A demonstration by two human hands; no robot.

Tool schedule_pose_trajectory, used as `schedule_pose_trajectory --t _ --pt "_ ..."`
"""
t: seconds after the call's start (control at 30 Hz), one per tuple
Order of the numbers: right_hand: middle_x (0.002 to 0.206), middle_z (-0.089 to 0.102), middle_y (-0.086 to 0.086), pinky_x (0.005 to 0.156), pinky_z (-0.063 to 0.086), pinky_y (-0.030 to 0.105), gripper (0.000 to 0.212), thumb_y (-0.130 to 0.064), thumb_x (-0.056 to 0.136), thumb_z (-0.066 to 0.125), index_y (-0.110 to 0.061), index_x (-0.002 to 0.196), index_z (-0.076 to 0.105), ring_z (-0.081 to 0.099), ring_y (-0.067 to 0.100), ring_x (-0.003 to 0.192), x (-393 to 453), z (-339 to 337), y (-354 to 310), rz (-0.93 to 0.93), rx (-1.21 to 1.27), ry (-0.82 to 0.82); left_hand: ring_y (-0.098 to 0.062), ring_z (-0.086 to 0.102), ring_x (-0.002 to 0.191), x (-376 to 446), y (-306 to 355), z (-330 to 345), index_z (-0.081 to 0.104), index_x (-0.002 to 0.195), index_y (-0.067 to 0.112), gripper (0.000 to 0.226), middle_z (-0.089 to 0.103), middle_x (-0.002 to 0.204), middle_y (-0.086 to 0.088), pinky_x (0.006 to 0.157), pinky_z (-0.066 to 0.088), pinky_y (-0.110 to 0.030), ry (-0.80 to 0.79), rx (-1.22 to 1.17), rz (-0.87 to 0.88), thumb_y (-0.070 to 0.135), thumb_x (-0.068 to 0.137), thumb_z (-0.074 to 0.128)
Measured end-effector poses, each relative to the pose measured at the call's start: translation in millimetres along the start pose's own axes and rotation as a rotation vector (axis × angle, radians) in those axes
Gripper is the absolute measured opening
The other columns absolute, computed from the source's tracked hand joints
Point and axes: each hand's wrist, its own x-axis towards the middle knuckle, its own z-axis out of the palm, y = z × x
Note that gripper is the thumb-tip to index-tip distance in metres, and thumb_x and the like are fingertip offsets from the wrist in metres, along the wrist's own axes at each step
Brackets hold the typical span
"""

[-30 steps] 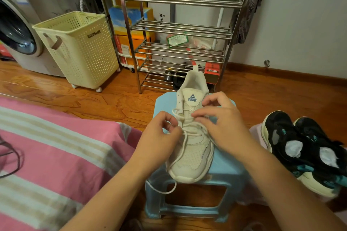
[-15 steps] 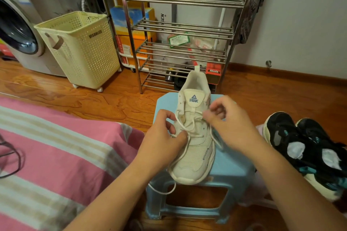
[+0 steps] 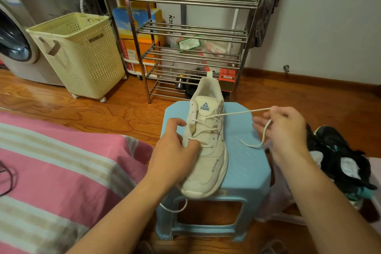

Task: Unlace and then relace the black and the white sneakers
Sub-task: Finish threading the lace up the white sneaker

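1. On my left I see a pink striped bedspread (image 3: 61,167), a cream laundry basket (image 3: 82,53) and a steel shoe rack (image 3: 191,47) behind.
2. The white sneaker (image 3: 208,150) sits toe-toward-me on a blue stool (image 3: 245,163), upper eyelets unlaced.
3. My left hand (image 3: 173,150) pinches the lace at the sneaker's left side.
4. My right hand (image 3: 286,130) grips the lace end (image 3: 243,112), pulled taut; black sneakers (image 3: 340,154) lie far right.
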Motion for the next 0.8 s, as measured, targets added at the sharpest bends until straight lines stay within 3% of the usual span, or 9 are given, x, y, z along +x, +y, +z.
schedule_pose_trajectory --t 0.03,0.1,0.23,0.37,0.43,0.5,0.57,0.7,0.8 --pt "0.11 0.063 0.002 0.082 0.058 0.038 0.005 -0.021 0.103 0.053 -0.024 0.105 0.056 0.069 0.015 0.092 -3 3 4 -0.128 -0.24 -0.03 -0.017 0.06 0.069 0 -1 0 0.042 0.116 0.038 0.037 0.059 0.078 0.003 0.072 0.055 -0.049 -0.004 -0.01 -0.007 0.025 0.087 0.063" --pt "0.124 0.053 -0.009 0.086 0.045 0.025 0.022 -0.028 0.101 0.056 -0.032 0.123 0.055 0.056 0.007 0.105 -11 8 8 -0.423 -0.558 -0.179 -0.013 0.057 0.066 0 -4 0 0.043 0.115 0.038 0.036 0.058 0.082 0.003 0.071 0.054 -0.048 -0.015 -0.03 -0.02 0.026 0.088 0.063" --pt "0.133 0.041 -0.017 0.097 0.031 0.018 0.045 -0.03 0.098 0.058 -0.031 0.142 0.05 0.04 0.002 0.123 -29 25 12 -0.723 -0.64 -0.422 -0.011 0.058 0.066 -2 -8 -2 0.046 0.107 0.046 0.033 0.06 0.09 0.004 0.066 0.053 -0.041 -0.012 -0.074 0.0 0.027 0.088 0.064" --pt "0.132 0.048 -0.001 0.097 0.027 0.009 0.024 -0.02 0.094 0.066 -0.02 0.118 0.069 0.039 0.012 0.125 -34 33 19 -0.962 -0.664 -0.323 -0.005 0.056 0.057 4 -6 -8 0.058 0.104 0.039 0.025 0.062 0.091 0.006 0.054 0.047 -0.022 0.067 -0.22 0.081 0.016 0.095 0.062" --pt "0.119 0.052 -0.003 0.093 0.029 0.005 0.012 -0.016 0.093 0.068 -0.017 0.104 0.074 0.042 0.008 0.115 -36 35 19 -0.982 -0.622 -0.34 -0.004 0.063 0.072 15 -4 -11 0.065 0.11 0.036 0.021 0.06 0.096 0.01 0.061 0.051 -0.023 0.082 -0.105 0.244 0.021 0.096 0.065" --pt "0.114 0.053 -0.005 0.091 0.03 0.002 0.015 -0.01 0.095 0.065 -0.016 0.104 0.076 0.043 -0.001 0.107 -36 35 20 -0.907 -0.574 -0.386 -0.007 0.062 0.09 28 -3 -13 0.07 0.115 0.035 0.021 0.058 0.102 0.014 0.07 0.055 -0.029 0.052 0.132 0.444 0.03 0.094 0.068" --pt "0.113 0.055 -0.006 0.09 0.031 0.001 0.021 -0.005 0.095 0.063 -0.016 0.108 0.076 0.043 -0.009 0.102 -33 33 20 -0.872 -0.555 -0.432 -0.011 0.06 0.088 37 -2 -13 0.075 0.105 0.032 0.014 0.057 0.103 0.012 0.069 0.054 -0.036 0.066 0.306 0.564 0.033 0.092 0.071" --pt "0.111 0.059 -0.004 0.087 0.036 0.003 0.023 -0.009 0.092 0.068 -0.016 0.113 0.076 0.045 -0.004 0.101 -28 28 21 -0.965 -0.641 -0.463 -0.015 0.06 0.083 41 1 -10 0.068 0.098 0.023 0.005 0.06 0.1 0.008 0.067 0.052 -0.037 0.108 0.402 0.598 0.024 0.097 0.064" --pt "0.108 0.062 -0.005 0.084 0.037 0.003 0.021 -0.012 0.093 0.068 -0.016 0.111 0.077 0.051 0.002 0.098 -29 29 21 -1.003 -0.635 -0.441 -0.008 0.057 0.079 40 -3 -11 0.057 0.094 0.026 0.011 0.062 0.094 0.01 0.068 0.042 -0.025 0.104 0.246 0.446 0.019 0.102 0.055"
